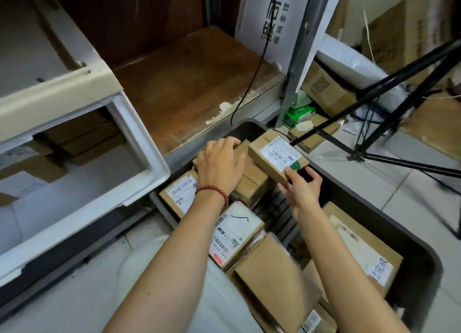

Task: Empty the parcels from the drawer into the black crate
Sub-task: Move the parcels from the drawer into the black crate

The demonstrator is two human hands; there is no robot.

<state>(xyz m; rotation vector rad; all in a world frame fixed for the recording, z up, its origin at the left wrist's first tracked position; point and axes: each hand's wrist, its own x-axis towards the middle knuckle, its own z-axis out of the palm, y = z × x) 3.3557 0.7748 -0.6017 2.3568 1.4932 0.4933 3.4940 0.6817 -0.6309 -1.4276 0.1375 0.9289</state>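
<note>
The black crate sits on the tiled floor, just beside a white drawer on the left and below a worn brown shelf. Both hands reach into the far end of the crate.

The left hand, with a red bead bracelet on its wrist, lies palm-down on a plain parcel. Its fingers curl over the far edge of that box and grip it.

The right hand pinches the near corner of a labelled parcel between thumb and fingers. This box is tilted, its far end raised near the crate's far rim, and it touches the plain parcel beside it.

More boxes lie in the crate nearer the person: one with a barcode label, a smaller one under the left wrist, an unmarked one, and a large one against the right wall.

Brown cardboard parcels show inside the open drawer.

A black tripod stands to the right, with a green carton near the shelf post.
</note>
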